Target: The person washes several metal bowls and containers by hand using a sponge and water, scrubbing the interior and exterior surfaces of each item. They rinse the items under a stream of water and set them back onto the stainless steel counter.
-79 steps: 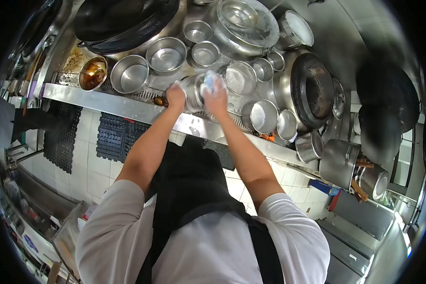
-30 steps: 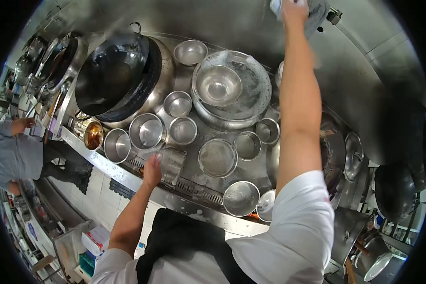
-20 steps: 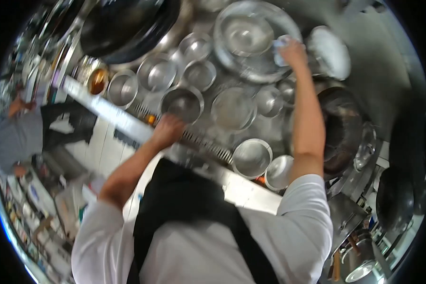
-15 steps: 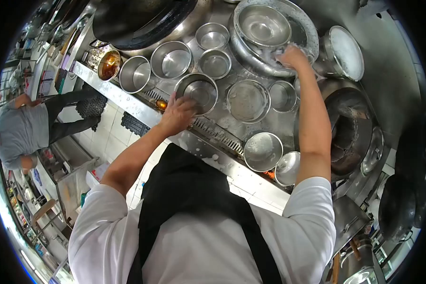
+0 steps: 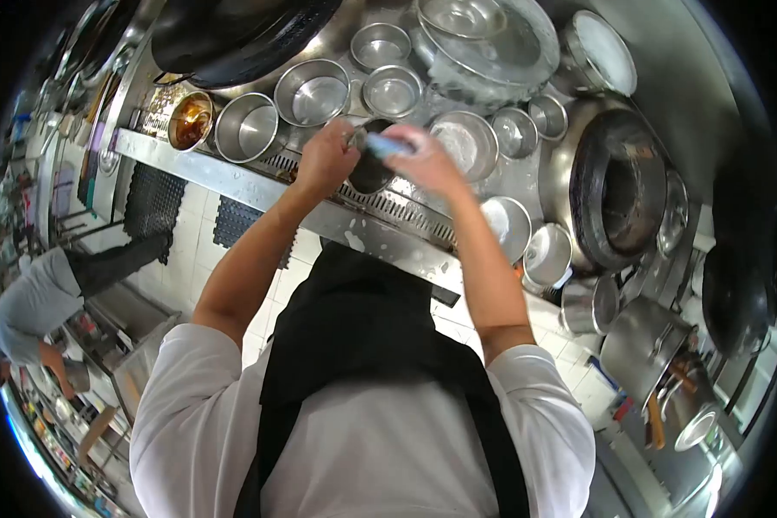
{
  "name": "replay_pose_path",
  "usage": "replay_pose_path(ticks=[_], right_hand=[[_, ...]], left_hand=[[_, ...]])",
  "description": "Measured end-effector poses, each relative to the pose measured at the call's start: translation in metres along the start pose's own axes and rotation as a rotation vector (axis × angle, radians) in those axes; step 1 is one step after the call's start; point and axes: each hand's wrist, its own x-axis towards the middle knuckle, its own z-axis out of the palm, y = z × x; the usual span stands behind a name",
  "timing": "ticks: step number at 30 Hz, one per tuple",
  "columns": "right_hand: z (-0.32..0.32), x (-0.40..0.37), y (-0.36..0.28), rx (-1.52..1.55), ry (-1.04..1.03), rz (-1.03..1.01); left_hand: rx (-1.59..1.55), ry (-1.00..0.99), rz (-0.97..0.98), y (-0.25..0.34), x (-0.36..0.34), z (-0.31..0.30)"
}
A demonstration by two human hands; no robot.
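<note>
My left hand (image 5: 326,160) is closed on the rim of a round stainless steel pot (image 5: 373,177), which is tilted over the slotted drain near the counter's front edge. At the pot's far rim, my right hand (image 5: 427,162) is closed on a blue scrubbing pad (image 5: 388,145), smeared by motion; whether it is a sponge or a cloth I cannot make out. Both hands hide part of the pot. Right of it sits a steel bowl (image 5: 464,142) with whitish liquid. Behind stands a wide basin (image 5: 518,60) of cloudy water, a smaller bowl (image 5: 462,15) resting in it.
Several steel pots (image 5: 312,92) line the counter to the left, one holding brown liquid (image 5: 192,121). A large black wok (image 5: 242,39) is at back left, another dark wok (image 5: 630,186) at right. A person (image 5: 39,302) in grey stands far left.
My right hand has come from the soapy basin to the pot, now with the blue pad visible. My left hand has tilted the pot. The view has shifted slightly.
</note>
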Motion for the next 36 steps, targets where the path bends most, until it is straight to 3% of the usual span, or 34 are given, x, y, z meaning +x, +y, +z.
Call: replay_pose_path(ticks=[2, 3, 5, 8, 11, 13, 14, 16, 19, 22, 23, 26, 27, 29, 31, 33, 36], right_hand=[[0.066, -0.008, 0.030, 0.033, 0.129, 0.039], [0.095, -0.014, 0.041, 0.206, 0.224, 0.144], [0.136, -0.021, 0.064, 0.355, 0.294, 0.040], [0.199, -0.029, 0.065, 0.323, 0.615, 0.081], [0.223, -0.012, 0.141, -0.344, 0.480, -0.139], [0.156, -0.013, 0.096, -0.593, -0.093, 0.173], [0.134, -0.015, 0.082, -0.142, 0.158, 0.275], [0.153, 0.006, 0.121, -0.092, 0.296, 0.238], [0.203, 0.012, 0.107, -0.178, 0.605, -0.051], [0.194, 0.005, 0.123, -0.405, 0.294, 0.090], [0.170, -0.004, 0.124, -0.663, 0.093, 0.115], [0.131, 0.002, 0.111, -0.117, 0.369, 0.270], [0.143, 0.000, 0.086, 0.455, 0.475, 0.423], [0.216, 0.048, 0.135, 0.537, 0.685, 0.030], [0.197, 0.018, 0.097, -0.007, 0.721, -0.138], [0.203, 0.018, 0.145, -0.213, 0.471, 0.010], [0.147, 0.018, 0.140, -0.526, 0.142, 0.168]], left_hand=[[0.122, -0.086, 0.208, -0.007, 0.001, 0.002], [0.184, -0.099, 0.332, -0.008, 0.000, 0.003], [0.285, -0.099, 0.538, -0.009, -0.004, 0.006], [0.297, -0.109, 0.499, -0.009, -0.021, 0.017], [0.302, -0.187, 0.441, -0.023, -0.014, 0.023], [0.299, -0.243, 0.386, -0.023, -0.019, 0.030], [0.299, -0.263, 0.390, -0.020, -0.012, 0.031], [0.314, -0.275, 0.387, -0.010, 0.009, 0.035], [0.379, -0.328, 0.309, -0.004, 0.013, 0.034], [0.460, -0.434, 0.253, 0.008, 0.018, 0.027], [0.482, -0.484, 0.212, 0.019, 0.023, 0.026], [0.507, -0.540, 0.149, 0.037, 0.025, 0.035], [0.513, -0.541, 0.138, 0.040, 0.027, 0.038], [0.598, -0.578, 0.126, 0.045, 0.029, 0.037], [0.657, -0.595, 0.109, 0.048, 0.032, 0.038], [0.689, -0.580, 0.081, 0.051, 0.039, 0.043], [0.761, -0.645, -0.012, 0.058, 0.057, 0.060]])
